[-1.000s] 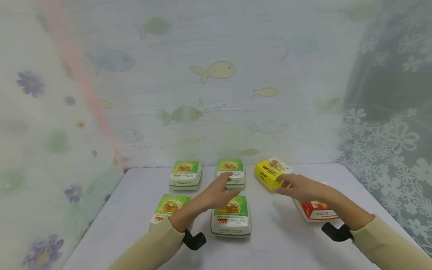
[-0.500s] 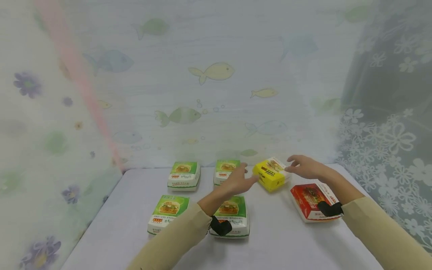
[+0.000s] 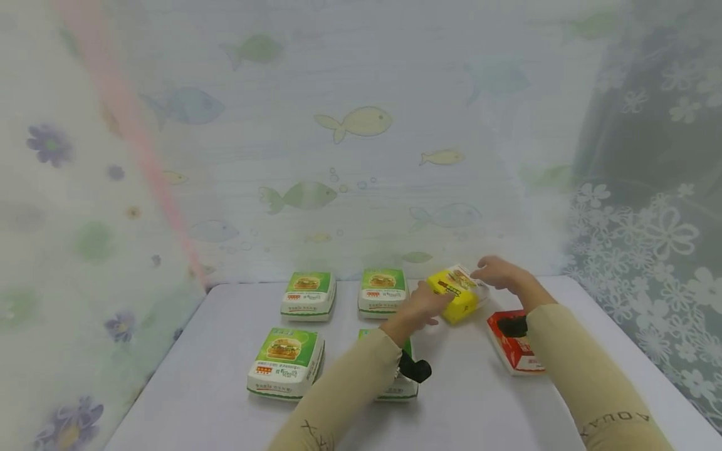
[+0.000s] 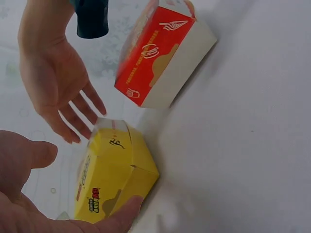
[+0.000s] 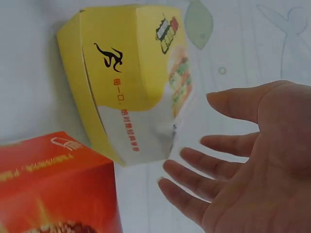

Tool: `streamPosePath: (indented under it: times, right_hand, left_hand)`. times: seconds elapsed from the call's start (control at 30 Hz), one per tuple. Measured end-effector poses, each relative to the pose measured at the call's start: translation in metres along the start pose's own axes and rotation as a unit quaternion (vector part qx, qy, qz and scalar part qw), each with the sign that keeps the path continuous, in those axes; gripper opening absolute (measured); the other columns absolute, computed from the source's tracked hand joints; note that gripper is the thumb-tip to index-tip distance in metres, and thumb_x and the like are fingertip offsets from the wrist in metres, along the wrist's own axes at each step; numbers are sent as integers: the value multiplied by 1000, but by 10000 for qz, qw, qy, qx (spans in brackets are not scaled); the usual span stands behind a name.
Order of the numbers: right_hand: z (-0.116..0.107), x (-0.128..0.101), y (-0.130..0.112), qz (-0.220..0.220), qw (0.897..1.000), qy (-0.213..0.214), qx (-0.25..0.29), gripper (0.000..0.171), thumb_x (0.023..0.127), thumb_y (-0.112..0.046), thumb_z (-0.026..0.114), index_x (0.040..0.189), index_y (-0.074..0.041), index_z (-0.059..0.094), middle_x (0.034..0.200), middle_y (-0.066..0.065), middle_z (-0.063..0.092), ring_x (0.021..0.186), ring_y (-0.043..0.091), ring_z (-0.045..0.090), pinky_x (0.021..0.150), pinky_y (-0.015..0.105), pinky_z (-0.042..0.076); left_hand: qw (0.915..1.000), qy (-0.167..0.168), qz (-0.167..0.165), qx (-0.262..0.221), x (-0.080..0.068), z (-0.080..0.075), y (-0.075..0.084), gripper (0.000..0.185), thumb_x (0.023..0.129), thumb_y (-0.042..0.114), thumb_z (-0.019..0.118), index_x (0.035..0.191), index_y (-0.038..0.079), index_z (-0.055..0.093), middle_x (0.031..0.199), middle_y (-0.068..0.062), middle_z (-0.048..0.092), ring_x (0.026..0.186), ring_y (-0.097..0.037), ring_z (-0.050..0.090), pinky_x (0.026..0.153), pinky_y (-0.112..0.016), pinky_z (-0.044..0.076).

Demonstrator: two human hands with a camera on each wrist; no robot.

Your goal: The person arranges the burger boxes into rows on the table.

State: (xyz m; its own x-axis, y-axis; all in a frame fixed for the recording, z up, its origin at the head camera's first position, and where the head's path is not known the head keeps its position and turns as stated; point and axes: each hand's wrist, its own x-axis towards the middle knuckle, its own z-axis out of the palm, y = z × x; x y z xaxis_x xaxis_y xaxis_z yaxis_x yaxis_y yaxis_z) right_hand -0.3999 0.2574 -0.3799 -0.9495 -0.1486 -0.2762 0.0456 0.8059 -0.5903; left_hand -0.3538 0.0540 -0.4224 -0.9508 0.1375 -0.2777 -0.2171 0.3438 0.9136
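A yellow and white burger box [image 3: 453,295] sits turned at an angle near the back right of the table. My left hand [image 3: 424,308] is at its left side; in the left wrist view, an extended finger [image 4: 121,213] overlaps the box's lower yellow edge. On the opposite side is my right hand [image 3: 501,274], its fingers spread and fingertips close to the white end of the box, as the right wrist view shows [image 5: 243,165]. Neither hand is curled round the box. A red and white burger box [image 3: 510,344] stands in front of the yellow one, partly hidden by my right wrist.
Several green and white burger boxes stand on the left and middle of the white table [image 3: 186,382]: back left [image 3: 308,294], back middle [image 3: 383,293], front left [image 3: 284,363] and front middle [image 3: 403,393], the last partly behind my left sleeve. A fish-patterned curtain [image 3: 361,188] hangs behind.
My left hand has moved right, from over the green boxes to the yellow box's left side. The right hand has shifted from the box's front right to its far right side.
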Motion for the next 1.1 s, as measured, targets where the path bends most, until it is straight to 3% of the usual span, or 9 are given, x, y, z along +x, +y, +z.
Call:
streamPosePath:
  times: [0.23, 0.4, 0.6, 0.77, 0.93, 1.1]
  right_hand:
    - [4, 14, 5, 177, 9993, -77, 306, 56, 100, -17, 53, 137, 23, 37, 139, 39, 43, 132, 53, 43, 106, 62, 44]
    - [10, 18, 6, 389, 9982, -29, 451, 45, 96, -15, 57, 126, 16, 45, 129, 32, 50, 127, 49, 48, 105, 61, 45]
    - [12, 15, 3, 501, 9984, -6, 257, 42, 97, -15, 56, 124, 15, 46, 126, 31, 52, 124, 47, 51, 106, 60, 45]
    - [9, 9, -1, 568, 9983, -113, -64, 33, 96, -18, 56, 112, 11, 48, 103, 21, 57, 102, 37, 60, 98, 55, 52]
    - [6, -1, -6, 651, 9969, -309, -305, 37, 97, -21, 60, 113, 11, 50, 93, 20, 66, 88, 33, 69, 87, 49, 58]
    - [-1, -5, -5, 650, 9973, -68, -340, 49, 99, -22, 58, 124, 17, 43, 104, 28, 62, 97, 40, 68, 88, 49, 58]
  left_hand:
    - [9974, 164, -429, -548, 18, 23, -3, 60, 101, 28, 67, 146, 2, 38, 116, -16, 56, 100, -31, 62, 89, -53, 58]
    - [9957, 125, -717, -580, 24, 32, -5, 46, 102, 26, 64, 136, 2, 45, 99, -13, 54, 87, -28, 58, 83, -48, 60]
    - [9948, 10, -746, -686, 22, 35, -5, 46, 102, 19, 62, 141, 2, 42, 104, -16, 53, 93, -31, 55, 88, -52, 58]
    - [9958, -44, -727, -557, 21, 29, -4, 51, 102, 14, 59, 148, 2, 38, 106, -15, 54, 95, -30, 57, 89, -49, 57]
    - [9986, 137, -506, -24, 21, 20, -4, 65, 104, 14, 54, 160, 2, 24, 121, -18, 53, 100, -27, 53, 93, -45, 52]
    - [9948, 195, -380, 920, 18, 20, -2, 63, 105, 27, 53, 157, 1, 28, 139, -20, 45, 100, -29, 53, 90, -44, 55]
